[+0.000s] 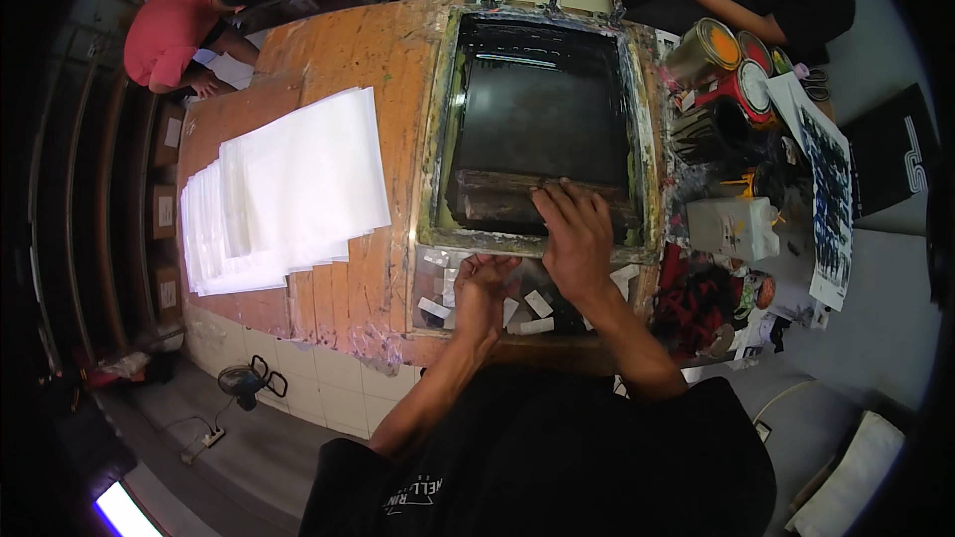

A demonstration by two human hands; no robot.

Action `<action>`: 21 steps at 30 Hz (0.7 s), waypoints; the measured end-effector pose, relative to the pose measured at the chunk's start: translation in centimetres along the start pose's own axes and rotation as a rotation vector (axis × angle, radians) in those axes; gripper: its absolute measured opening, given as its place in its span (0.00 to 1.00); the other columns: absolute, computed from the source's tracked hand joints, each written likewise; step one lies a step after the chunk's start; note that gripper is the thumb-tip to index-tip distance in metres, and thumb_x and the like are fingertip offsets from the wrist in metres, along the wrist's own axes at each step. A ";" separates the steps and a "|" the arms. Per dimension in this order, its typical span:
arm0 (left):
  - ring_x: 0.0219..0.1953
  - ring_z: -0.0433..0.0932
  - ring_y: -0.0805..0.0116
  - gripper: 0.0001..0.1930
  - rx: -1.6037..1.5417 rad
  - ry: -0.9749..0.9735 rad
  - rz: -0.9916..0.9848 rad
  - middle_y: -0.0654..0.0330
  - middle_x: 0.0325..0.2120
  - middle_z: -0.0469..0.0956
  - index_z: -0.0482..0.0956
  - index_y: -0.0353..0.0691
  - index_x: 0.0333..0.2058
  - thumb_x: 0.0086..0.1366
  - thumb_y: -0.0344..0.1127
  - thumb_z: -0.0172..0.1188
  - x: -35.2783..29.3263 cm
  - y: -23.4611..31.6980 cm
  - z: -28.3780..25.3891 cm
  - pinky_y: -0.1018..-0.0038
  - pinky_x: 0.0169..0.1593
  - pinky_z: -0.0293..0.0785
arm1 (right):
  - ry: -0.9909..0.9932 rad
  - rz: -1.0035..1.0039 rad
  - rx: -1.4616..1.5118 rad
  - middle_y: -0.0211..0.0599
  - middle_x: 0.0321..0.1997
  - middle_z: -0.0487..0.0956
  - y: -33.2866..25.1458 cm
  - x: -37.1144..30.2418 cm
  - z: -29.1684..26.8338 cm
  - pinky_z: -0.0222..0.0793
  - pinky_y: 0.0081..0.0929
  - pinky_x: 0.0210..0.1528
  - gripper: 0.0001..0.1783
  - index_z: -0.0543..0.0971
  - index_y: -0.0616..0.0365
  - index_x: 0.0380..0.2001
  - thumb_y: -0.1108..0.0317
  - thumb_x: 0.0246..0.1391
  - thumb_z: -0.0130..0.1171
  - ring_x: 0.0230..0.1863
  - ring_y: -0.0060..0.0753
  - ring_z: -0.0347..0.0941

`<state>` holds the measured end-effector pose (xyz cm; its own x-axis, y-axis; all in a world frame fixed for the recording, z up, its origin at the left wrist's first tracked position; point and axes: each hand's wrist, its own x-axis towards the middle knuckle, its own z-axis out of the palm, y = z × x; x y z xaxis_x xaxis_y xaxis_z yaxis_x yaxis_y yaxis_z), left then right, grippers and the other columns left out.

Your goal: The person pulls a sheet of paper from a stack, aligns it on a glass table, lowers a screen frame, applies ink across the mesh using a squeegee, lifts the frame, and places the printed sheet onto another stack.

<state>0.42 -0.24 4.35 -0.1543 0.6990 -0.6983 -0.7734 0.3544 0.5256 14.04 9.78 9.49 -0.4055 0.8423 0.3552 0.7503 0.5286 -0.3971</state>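
Observation:
A screen printing frame (651,139) lies on the wooden table, its mesh (542,104) dark and coated with wet black ink. Across the near end of the mesh rests a wooden squeegee (497,197). My right hand (579,234) is closed over the squeegee's right half, fingers on top of its bar. Just below the frame's near edge, my left hand (482,286) has its fingers curled against that edge. Part of its grip is hidden. Under my hands, small white patches (537,304) show on the dark board at the table's front.
Left of the frame, overlapping white sheets (308,189) lie on the wooden table (343,303). Ink cans (708,48), a whitish plastic container (731,227) and dark rags (691,303) crowd the right side. Two people, one in a red shirt (174,30), are beyond the table. A fan (239,383) stands on the floor.

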 end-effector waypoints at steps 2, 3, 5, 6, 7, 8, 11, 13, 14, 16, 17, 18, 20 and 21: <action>0.53 0.78 0.54 0.09 -0.031 -0.066 0.063 0.57 0.41 0.77 0.71 0.42 0.42 0.63 0.29 0.56 -0.8 1.4 0.8 0.51 0.58 0.68 | 0.080 -0.034 -0.010 0.45 0.53 0.81 -0.8 0.9 -1.5 0.64 0.52 0.60 0.28 0.81 0.58 0.53 0.83 0.44 0.56 0.60 0.52 0.74; 0.51 0.80 0.53 0.08 -0.041 -0.106 0.091 0.56 0.39 0.78 0.71 0.42 0.42 0.64 0.30 0.57 -1.2 2.3 1.5 0.51 0.59 0.69 | 0.125 -0.045 -0.020 0.45 0.54 0.81 -1.0 1.5 -2.6 0.64 0.52 0.61 0.29 0.81 0.58 0.53 0.83 0.44 0.55 0.61 0.52 0.74; 0.49 0.81 0.54 0.08 -0.055 -0.236 0.177 0.54 0.39 0.80 0.72 0.41 0.39 0.60 0.24 0.54 -2.1 5.1 3.9 0.55 0.61 0.69 | 0.199 -0.125 -0.038 0.43 0.57 0.78 -0.1 3.7 -4.4 0.61 0.55 0.61 0.33 0.76 0.54 0.60 0.80 0.46 0.54 0.63 0.51 0.71; 0.48 0.82 0.54 0.09 -0.064 -0.296 0.217 0.53 0.38 0.80 0.72 0.40 0.37 0.59 0.22 0.53 -2.3 6.6 5.1 0.57 0.62 0.69 | 0.286 -0.161 -0.048 0.43 0.55 0.80 -0.2 5.4 -5.4 0.63 0.54 0.61 0.30 0.79 0.56 0.56 0.82 0.45 0.54 0.61 0.51 0.74; 0.47 0.82 0.53 0.06 -0.057 -0.355 0.279 0.49 0.38 0.81 0.73 0.38 0.35 0.59 0.23 0.54 -2.3 8.1 6.0 0.56 0.63 0.69 | 0.375 -0.206 -0.050 0.44 0.53 0.82 -0.2 7.6 -6.6 0.64 0.53 0.61 0.28 0.81 0.58 0.52 0.84 0.45 0.53 0.59 0.50 0.76; 0.47 0.83 0.51 0.03 -0.054 -0.421 0.334 0.46 0.38 0.83 0.73 0.35 0.33 0.60 0.24 0.54 -1.7 9.4 6.8 0.55 0.63 0.69 | 0.414 -0.257 -0.057 0.45 0.53 0.82 0.2 9.7 -7.7 0.65 0.49 0.61 0.27 0.81 0.59 0.53 0.83 0.46 0.54 0.59 0.51 0.76; 0.41 0.84 0.60 0.19 0.383 -0.147 0.587 0.46 0.36 0.85 0.81 0.27 0.40 0.72 0.42 0.53 4.1 12.2 7.9 0.66 0.55 0.74 | 0.499 -0.324 -0.075 0.45 0.49 0.82 1.2 15.1 -10.9 0.68 0.41 0.57 0.28 0.79 0.55 0.57 0.79 0.49 0.56 0.53 0.49 0.78; 0.37 0.83 0.59 0.25 0.780 0.203 0.730 0.50 0.32 0.84 0.82 0.29 0.42 0.72 0.52 0.56 10.8 11.9 4.4 0.65 0.52 0.73 | 0.557 -0.345 -0.079 0.50 0.43 0.83 0.7 18.6 -12.7 0.71 0.43 0.50 0.23 0.80 0.59 0.52 0.80 0.51 0.55 0.44 0.53 0.80; 0.37 0.83 0.57 0.25 1.112 0.435 0.858 0.50 0.31 0.84 0.82 0.29 0.42 0.70 0.52 0.58 13.4 10.3 3.0 0.65 0.51 0.73 | 0.574 -0.360 -0.002 0.52 0.40 0.83 0.8 20.1 -13.3 0.72 0.43 0.47 0.19 0.80 0.62 0.48 0.81 0.51 0.55 0.41 0.56 0.80; 0.36 0.83 0.54 0.24 1.628 0.772 1.032 0.49 0.30 0.84 0.83 0.30 0.41 0.67 0.51 0.62 16.8 7.8 1.4 0.65 0.48 0.74 | 0.544 -0.334 0.065 0.54 0.35 0.82 0.8 22.1 -14.4 0.72 0.43 0.43 0.16 0.80 0.64 0.44 0.82 0.50 0.56 0.37 0.58 0.80; 0.35 0.83 0.52 0.23 1.801 0.902 1.091 0.49 0.30 0.84 0.83 0.31 0.41 0.66 0.50 0.64 17.6 7.1 1.0 0.64 0.46 0.75 | 0.496 -0.297 0.061 0.54 0.34 0.82 0.2 22.6 -15.1 0.72 0.43 0.42 0.16 0.80 0.64 0.44 0.81 0.51 0.57 0.36 0.57 0.80; 0.34 0.83 0.50 0.22 1.824 0.882 1.118 0.50 0.30 0.84 0.83 0.31 0.40 0.64 0.49 0.66 17.9 6.9 0.8 0.64 0.44 0.75 | 0.449 -0.261 0.057 0.54 0.33 0.82 -0.4 23.2 -15.8 0.72 0.42 0.41 0.15 0.80 0.64 0.44 0.80 0.51 0.57 0.35 0.56 0.80; 0.33 0.83 0.50 0.20 1.707 0.650 1.031 0.50 0.30 0.84 0.84 0.31 0.39 0.62 0.46 0.69 18.6 6.9 1.7 0.63 0.39 0.77 | 0.339 -0.062 0.083 0.51 0.30 0.81 -0.8 24.9 -17.8 0.71 0.41 0.39 0.14 0.80 0.63 0.43 0.80 0.51 0.56 0.33 0.50 0.80; 0.32 0.83 0.52 0.19 1.566 0.495 0.893 0.51 0.31 0.84 0.84 0.30 0.38 0.62 0.44 0.70 18.6 7.4 1.6 0.62 0.37 0.77 | 0.272 0.027 0.118 0.50 0.29 0.81 -0.9 25.7 -17.7 0.71 0.40 0.38 0.13 0.80 0.63 0.42 0.79 0.52 0.56 0.31 0.47 0.80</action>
<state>-7.18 16.36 -3.97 -0.5067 0.8573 0.0913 0.7768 0.4081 0.4796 12.14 29.11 33.95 -0.2190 0.8053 0.5509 0.6864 0.5285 -0.4996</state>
